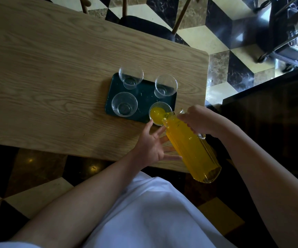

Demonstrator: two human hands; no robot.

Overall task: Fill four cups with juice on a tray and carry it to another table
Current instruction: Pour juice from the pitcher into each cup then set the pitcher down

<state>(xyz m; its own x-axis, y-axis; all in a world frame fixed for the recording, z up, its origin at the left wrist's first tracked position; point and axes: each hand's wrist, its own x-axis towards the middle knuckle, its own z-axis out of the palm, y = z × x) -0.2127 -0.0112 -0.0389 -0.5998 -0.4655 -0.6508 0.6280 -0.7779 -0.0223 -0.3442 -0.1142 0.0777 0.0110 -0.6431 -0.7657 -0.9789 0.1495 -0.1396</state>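
On the dark green rectangular tray, the clear plastic cup at 5 o'clock takes orange juice from the ribbed glass pitcher, gripped apparently by its handle in the right hand; three other clear cups sit empty. The left hand is spread under the pitcher.

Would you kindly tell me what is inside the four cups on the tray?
The near right cup holds orange juice from the tilted pitcher. The other three cups look empty. The pitcher's spout covers part of that cup's rim.

pitcher handle hidden — perhaps gripped
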